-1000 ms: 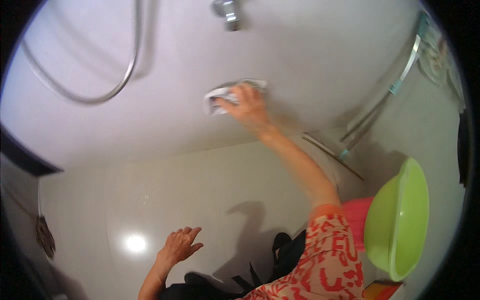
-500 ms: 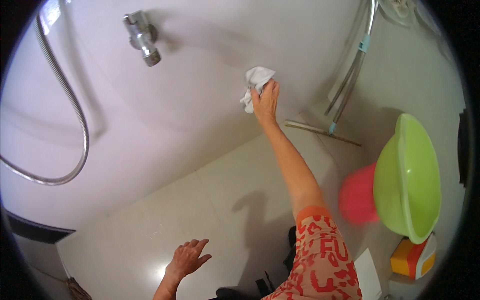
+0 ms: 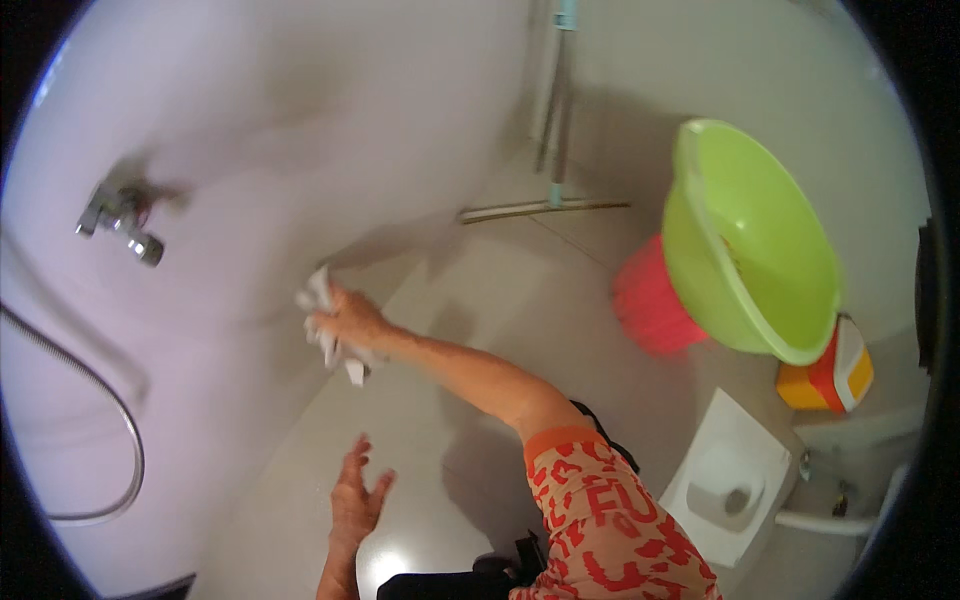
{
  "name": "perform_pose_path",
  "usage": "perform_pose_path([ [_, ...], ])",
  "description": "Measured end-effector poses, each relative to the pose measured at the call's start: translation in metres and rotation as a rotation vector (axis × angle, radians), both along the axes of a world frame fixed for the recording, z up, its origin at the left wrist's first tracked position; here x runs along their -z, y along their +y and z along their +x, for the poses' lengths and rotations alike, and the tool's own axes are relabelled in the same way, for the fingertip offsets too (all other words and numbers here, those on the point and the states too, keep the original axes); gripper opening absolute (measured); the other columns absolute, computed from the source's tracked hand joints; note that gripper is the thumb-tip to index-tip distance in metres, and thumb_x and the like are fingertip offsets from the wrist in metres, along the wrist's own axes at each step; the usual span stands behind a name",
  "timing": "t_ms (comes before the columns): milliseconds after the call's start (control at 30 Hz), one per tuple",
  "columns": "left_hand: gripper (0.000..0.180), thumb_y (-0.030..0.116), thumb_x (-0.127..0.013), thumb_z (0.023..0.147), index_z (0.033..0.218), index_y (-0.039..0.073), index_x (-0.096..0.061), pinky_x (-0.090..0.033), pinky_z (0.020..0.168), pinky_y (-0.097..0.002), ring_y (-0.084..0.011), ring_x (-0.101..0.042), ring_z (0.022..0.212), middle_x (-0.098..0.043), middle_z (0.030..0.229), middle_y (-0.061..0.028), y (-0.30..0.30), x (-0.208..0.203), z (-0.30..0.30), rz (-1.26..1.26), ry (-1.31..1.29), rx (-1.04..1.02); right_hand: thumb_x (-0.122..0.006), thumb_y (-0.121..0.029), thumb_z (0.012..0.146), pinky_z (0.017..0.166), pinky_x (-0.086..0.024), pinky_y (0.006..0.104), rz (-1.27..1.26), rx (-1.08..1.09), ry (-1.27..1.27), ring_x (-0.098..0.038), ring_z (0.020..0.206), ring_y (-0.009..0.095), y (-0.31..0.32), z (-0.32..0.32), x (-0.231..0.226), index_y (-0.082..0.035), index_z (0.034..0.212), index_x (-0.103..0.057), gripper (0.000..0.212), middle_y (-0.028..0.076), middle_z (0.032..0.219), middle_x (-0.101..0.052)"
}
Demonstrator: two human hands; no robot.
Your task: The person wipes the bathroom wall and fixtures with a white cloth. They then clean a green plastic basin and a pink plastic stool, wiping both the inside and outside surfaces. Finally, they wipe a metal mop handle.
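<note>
Wrinkled matt cloth, glossy plastic basin.

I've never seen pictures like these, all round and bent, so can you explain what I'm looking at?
There's no machine, just a person's two bare hands. Every picture comes from a wide fisheye camera on their head, looking down, so straight edges curve. The right hand grips a crumpled white cloth by the wall; the left hand is empty, fingers spread. On the floor rests a squeegee; a green basin partly hides a pink container.
</note>
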State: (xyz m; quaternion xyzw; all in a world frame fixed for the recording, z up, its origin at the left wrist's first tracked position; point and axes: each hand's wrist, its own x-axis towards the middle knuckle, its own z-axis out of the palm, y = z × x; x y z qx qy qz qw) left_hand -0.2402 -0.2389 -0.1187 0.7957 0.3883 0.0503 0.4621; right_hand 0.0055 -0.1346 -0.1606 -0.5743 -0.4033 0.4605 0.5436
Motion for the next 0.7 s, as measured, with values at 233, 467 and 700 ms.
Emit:
perform_pose_path([
  [233, 0.073, 0.064, -0.042, 0.089, 0.141, 0.013, -0.033, -0.04, 0.097, -0.0488, -0.0287, -0.05, 0.117, -0.043, 0.138, -0.0101, 0.024, 0.011, 0.079, -1.149, -0.67, -0.379, -0.055, -0.027, 0.088, 0.081, -0.05, 0.0428, -0.103, -0.285, -0.76, -0.059, 0.099, 0.032, -0.12, -0.014, -0.018, -0.015, 0.125, -0.05, 0.04, 0.015, 0.107, -0.058],
  [467, 0.052, 0.04, -0.061, 0.089, 0.127, 0.007, -0.048, -0.048, 0.087, -0.0446, -0.0289, -0.055, 0.109, -0.057, 0.12, -0.012, -0.013, -0.013, 0.134, -1.09, -0.502, -0.032, -0.056, -0.028, 0.08, 0.082, -0.048, 0.0467, -0.718, -0.15, -0.948, -0.059, 0.098, 0.038, -0.298, 0.069, -0.074, -0.011, 0.111, -0.058, 0.035, 0.019, 0.106, -0.059],
  [700, 0.058, 0.041, -0.061, 0.087, 0.128, 0.003, -0.044, -0.049, 0.083, -0.0446, -0.0302, -0.057, 0.105, -0.055, 0.12, -0.0146, -0.039, -0.007, 0.168, -0.958, -0.337, -0.04, -0.061, -0.049, 0.084, 0.072, -0.052, 0.0388, -0.578, 1.227, -0.029, -0.06, 0.089, 0.019, -0.576, 0.098, -0.091, -0.011, 0.108, -0.059, 0.046, 0.007, 0.1, -0.059],
])
